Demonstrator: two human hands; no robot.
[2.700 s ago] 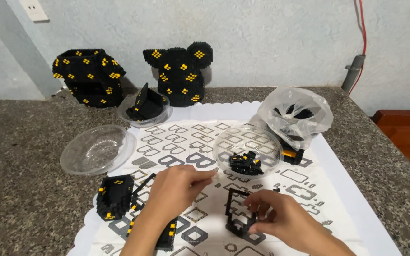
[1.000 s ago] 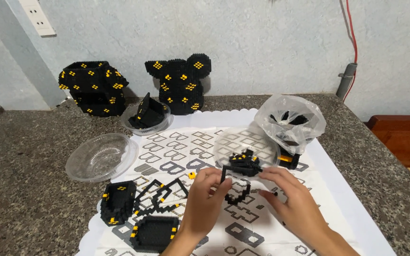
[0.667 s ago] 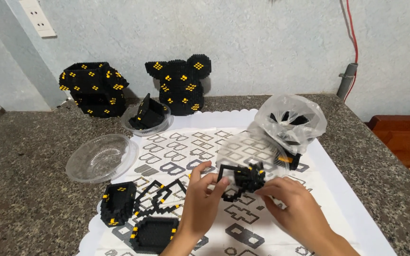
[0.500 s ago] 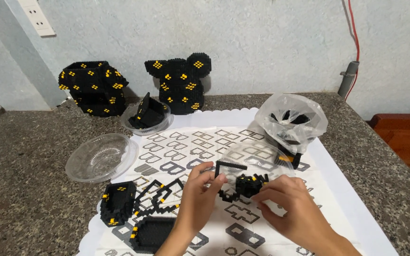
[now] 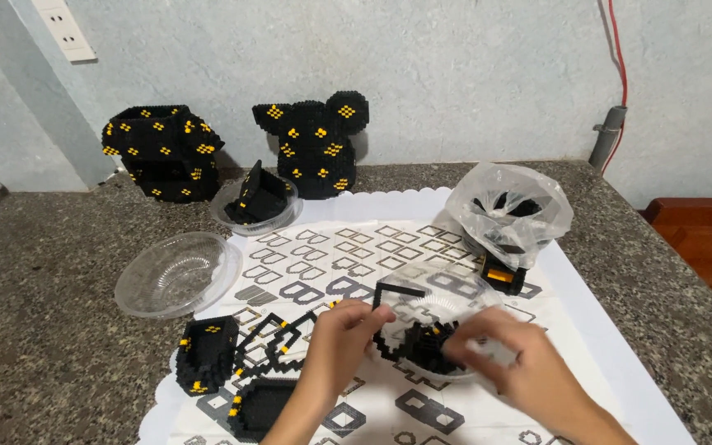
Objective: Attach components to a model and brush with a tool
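on the patterned white mat [image 5: 587,305], near its front edge, the left hand [image 5: 341,338] pinches a thin black brick frame [image 5: 393,306] at its corner, over a clear plastic bowl [image 5: 455,298] of black pieces. the right hand [image 5: 511,363] is blurred across the bowl's rim; i cannot tell its grip. both forearms are cut off below. bare granite lies to the left.

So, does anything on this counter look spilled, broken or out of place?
Nothing stands out. The black block pieces lie loose on the patterned mat, apparently laid out rather than spilled. The left hand holds a thin black frame piece; the right hand, blurred, is at the clear dish.
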